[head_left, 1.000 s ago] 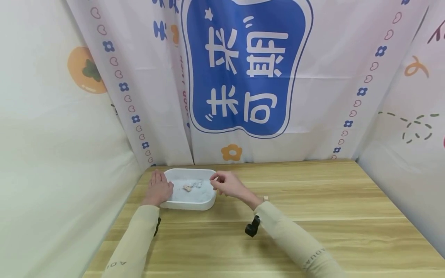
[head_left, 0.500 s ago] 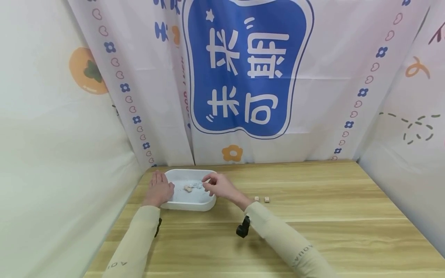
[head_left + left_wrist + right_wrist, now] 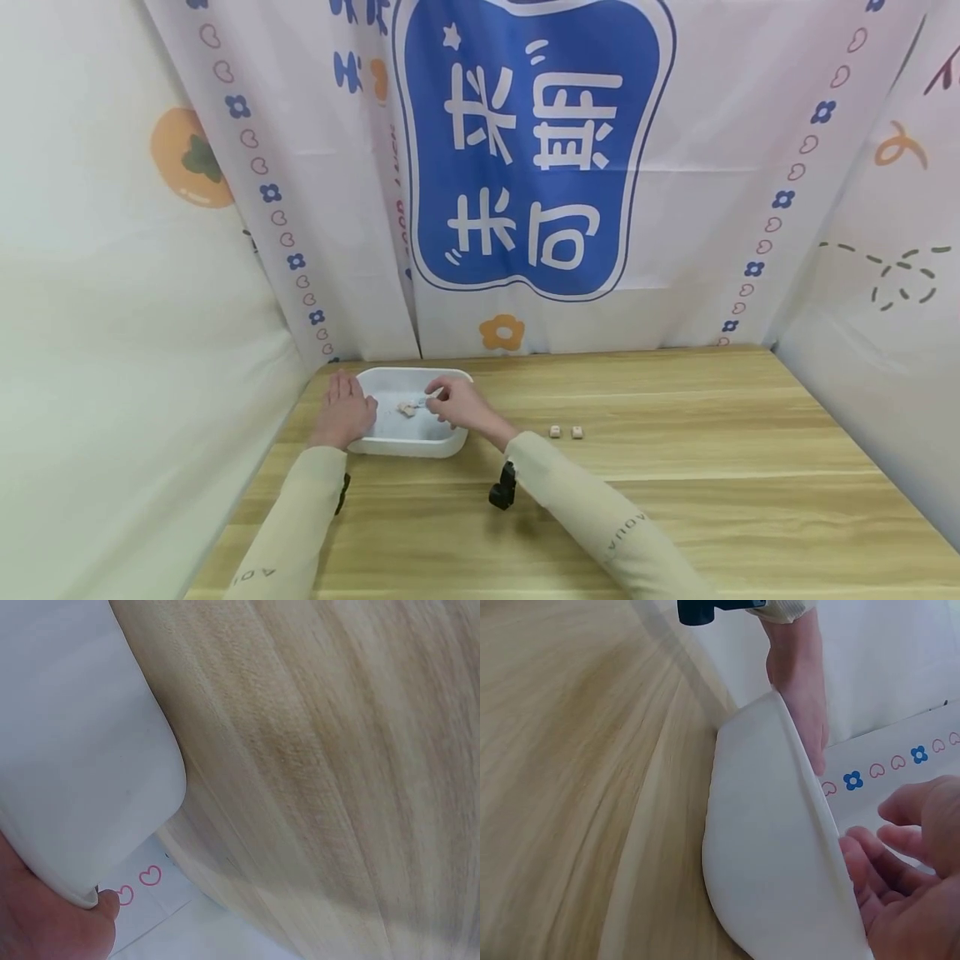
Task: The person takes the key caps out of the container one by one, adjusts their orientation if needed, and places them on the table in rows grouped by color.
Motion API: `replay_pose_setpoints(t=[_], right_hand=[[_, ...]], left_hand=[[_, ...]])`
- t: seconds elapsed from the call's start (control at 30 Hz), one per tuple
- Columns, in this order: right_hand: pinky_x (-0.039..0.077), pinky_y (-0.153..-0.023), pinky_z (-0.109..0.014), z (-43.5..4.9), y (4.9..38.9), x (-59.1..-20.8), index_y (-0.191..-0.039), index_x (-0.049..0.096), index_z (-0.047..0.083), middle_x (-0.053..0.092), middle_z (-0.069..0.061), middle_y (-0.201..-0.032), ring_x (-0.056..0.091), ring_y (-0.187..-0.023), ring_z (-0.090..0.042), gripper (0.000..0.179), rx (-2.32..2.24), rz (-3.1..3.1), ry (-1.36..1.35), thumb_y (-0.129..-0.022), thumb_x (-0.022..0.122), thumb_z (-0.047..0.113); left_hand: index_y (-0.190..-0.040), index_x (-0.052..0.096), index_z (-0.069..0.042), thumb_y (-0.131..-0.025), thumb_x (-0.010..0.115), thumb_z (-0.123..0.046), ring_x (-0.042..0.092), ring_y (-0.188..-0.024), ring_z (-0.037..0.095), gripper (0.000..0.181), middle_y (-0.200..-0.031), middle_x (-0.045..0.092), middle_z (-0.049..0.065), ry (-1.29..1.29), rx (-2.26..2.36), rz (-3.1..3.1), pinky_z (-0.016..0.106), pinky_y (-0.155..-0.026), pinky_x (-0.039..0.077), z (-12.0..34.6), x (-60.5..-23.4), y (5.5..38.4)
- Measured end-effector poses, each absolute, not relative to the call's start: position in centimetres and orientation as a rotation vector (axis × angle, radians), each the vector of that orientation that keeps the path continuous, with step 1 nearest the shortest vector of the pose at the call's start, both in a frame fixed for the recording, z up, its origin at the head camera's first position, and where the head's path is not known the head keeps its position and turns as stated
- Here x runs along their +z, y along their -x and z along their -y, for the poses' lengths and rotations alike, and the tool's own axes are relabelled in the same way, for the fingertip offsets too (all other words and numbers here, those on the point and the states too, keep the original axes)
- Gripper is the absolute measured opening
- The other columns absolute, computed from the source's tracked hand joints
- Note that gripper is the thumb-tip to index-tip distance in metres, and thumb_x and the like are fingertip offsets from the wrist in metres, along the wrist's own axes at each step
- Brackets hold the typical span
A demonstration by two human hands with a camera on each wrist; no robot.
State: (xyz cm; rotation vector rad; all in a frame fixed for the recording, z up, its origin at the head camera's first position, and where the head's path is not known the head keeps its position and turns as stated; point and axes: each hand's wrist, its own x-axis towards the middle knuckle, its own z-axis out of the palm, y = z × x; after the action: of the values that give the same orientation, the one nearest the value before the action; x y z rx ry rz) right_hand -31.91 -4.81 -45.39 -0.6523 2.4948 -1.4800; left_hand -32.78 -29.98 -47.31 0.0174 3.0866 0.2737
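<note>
A white oval-cornered tray stands at the back left of the table. My left hand rests over its left rim, fingers stretched away from me; the left wrist view shows only part of this hand against the rim. My right hand hangs over the tray's right end. In the right wrist view, its thumb and bent fingers stand apart beside the tray wall, with nothing seen between them. Several small beige pieces lie inside the tray, beside a pale grey bit close to my right fingertips.
Two small beige cubes with dark marks sit side by side on the wood-grain table, right of the tray. A printed cloth hangs behind the table's back edge. A white sheet borders the left side.
My right hand has moved left from the tray's right rim to over its inside. Both cubes on the table now show clear of the right forearm. The left hand stays put.
</note>
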Motion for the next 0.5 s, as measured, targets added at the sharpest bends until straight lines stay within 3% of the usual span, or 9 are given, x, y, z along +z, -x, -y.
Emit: replay_pose_setpoints(t=[0.17, 0.5], right_hand=[[0.051, -0.046, -0.023, 5.8, 32.2, -45.3, -0.117, 0.064, 0.002, 0.071, -0.01, -0.087, 0.066, -0.062, -0.018, 0.028, -1.338, -2.548, 0.659, -0.093, 0.063, 0.017], [0.054, -0.048, -0.024, 7.9, 32.9, -45.8, -0.111, 0.066, 0.007, 0.068, -0.001, -0.081, 0.066, -0.064, -0.016, 0.021, -1.297, -2.525, 0.595, -0.094, 0.062, 0.019]], left_hand=[[-0.149, 0.006, 0.018, -0.102, 0.023, -0.032, -0.005, -0.148, 0.052, 0.071, -0.157, -0.007, 0.038, -0.042, 0.286, -3.091, 0.06, -0.123, 0.005, 29.6, -47.0, 32.5], [-0.148, 0.007, 0.02, -0.102, 0.024, -0.029, -0.004, -0.147, 0.053, 0.069, -0.157, -0.003, 0.039, -0.036, 0.274, -3.109, 0.061, -0.122, 0.004, 29.9, -47.0, 32.5]])
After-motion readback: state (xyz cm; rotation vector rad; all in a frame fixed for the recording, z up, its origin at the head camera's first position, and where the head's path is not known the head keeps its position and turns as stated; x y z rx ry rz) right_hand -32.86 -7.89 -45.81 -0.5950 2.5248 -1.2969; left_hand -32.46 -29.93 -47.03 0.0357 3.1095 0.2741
